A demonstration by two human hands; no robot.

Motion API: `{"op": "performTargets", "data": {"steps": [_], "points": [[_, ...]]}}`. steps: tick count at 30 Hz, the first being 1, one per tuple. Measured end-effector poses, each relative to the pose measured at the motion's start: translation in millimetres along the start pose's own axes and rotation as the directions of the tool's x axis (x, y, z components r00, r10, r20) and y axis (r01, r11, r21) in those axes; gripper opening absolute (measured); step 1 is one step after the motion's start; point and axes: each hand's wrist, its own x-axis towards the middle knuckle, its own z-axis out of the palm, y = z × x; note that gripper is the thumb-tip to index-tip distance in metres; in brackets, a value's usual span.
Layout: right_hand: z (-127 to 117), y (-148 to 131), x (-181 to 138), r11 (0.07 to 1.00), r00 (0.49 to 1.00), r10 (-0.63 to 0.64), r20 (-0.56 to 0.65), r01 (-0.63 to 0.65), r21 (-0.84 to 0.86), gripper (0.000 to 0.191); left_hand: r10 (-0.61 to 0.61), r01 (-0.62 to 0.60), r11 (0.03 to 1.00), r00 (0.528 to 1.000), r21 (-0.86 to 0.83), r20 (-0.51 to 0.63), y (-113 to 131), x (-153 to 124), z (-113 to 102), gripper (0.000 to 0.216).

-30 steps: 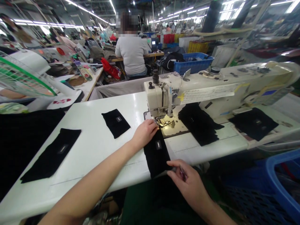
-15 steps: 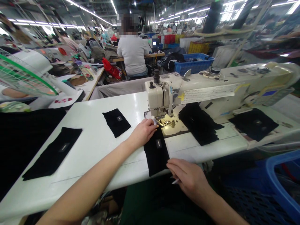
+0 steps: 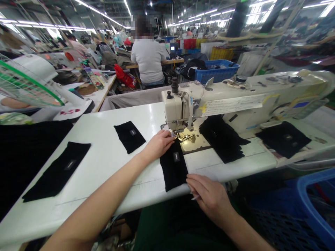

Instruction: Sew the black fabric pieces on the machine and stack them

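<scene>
A narrow black fabric piece (image 3: 173, 170) with a small label lies on the white table (image 3: 104, 164), its far end under the presser foot of the cream sewing machine (image 3: 180, 108). My left hand (image 3: 158, 144) rests flat on the piece's far left edge, fingertips beside the presser foot. My right hand (image 3: 209, 197) is closed at the piece's near right corner by the table's front edge. A thin silvery tool (image 3: 195, 197) sticks out from under its fingers.
Two more labelled black pieces (image 3: 129, 136) (image 3: 57, 170) lie to the left. Black stacks (image 3: 222, 137) (image 3: 284, 137) sit right of the needle. A blue basket (image 3: 314, 195) stands at lower right and a fan (image 3: 23, 83) at far left. A person in grey (image 3: 148, 59) sits behind.
The black piece has slid away from me toward the needle. My right hand followed it forward, and my left hand crept slightly toward the presser foot.
</scene>
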Motion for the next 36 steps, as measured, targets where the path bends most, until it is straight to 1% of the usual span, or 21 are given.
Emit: {"op": "performTargets", "data": {"steps": [4,10,13,20,25,27,29,31,33,34,36], "points": [[1,-1,0,1.0,1.0,0.005,-0.008,-0.005,-0.006,0.026,-0.015,0.015,1.0,1.0,0.021,0.006,0,0,-1,0.028],[-1,0,1,1.0,0.999,0.006,0.034,-0.006,-0.016,0.03,-0.027,0.024,0.998,0.999,0.058,0.047,3,2,-5,0.027],[-1,1,2,1.0,0.999,0.003,0.054,-0.002,-0.009,0.029,-0.02,0.017,0.998,0.999,0.061,0.05,3,3,-6,0.028],[3,3,7,1.0,0.995,0.025,0.097,-0.025,-0.005,0.026,-0.014,0.006,0.992,0.998,0.124,0.065,-2,2,-4,0.03],[3,4,4,0.999,0.994,0.027,0.11,-0.024,-0.036,0.031,-0.038,0.028,0.99,0.997,0.136,0.069,-2,2,-6,0.031],[2,4,2,0.999,0.994,0.024,0.108,-0.02,-0.046,0.033,-0.069,0.058,0.988,0.995,0.143,0.073,7,0,-10,0.03],[1,3,0,0.999,0.993,0.014,0.115,-0.008,-0.052,0.036,-0.074,0.066,0.991,0.995,0.12,0.065,26,-8,-18,0.028],[0,3,-1,0.999,0.992,0.01,0.129,-0.003,-0.052,0.04,-0.024,0.023,1.0,0.998,0.014,0.062,53,-21,-25,0.024],[-1,3,-2,0.999,0.99,0.015,0.14,-0.009,-0.048,0.044,0.071,-0.054,0.986,0.992,-0.155,0.107,80,-38,-31,0.022],[-2,4,-3,0.999,0.989,0.02,0.145,-0.014,-0.043,0.047,0.106,-0.08,0.977,0.987,-0.199,0.123,92,-46,-32,0.023],[-2,5,-3,0.999,0.988,0.022,0.151,-0.018,-0.028,0.052,0.144,-0.122,0.974,0.983,-0.192,0.11,107,-61,-32,0.028]]}}
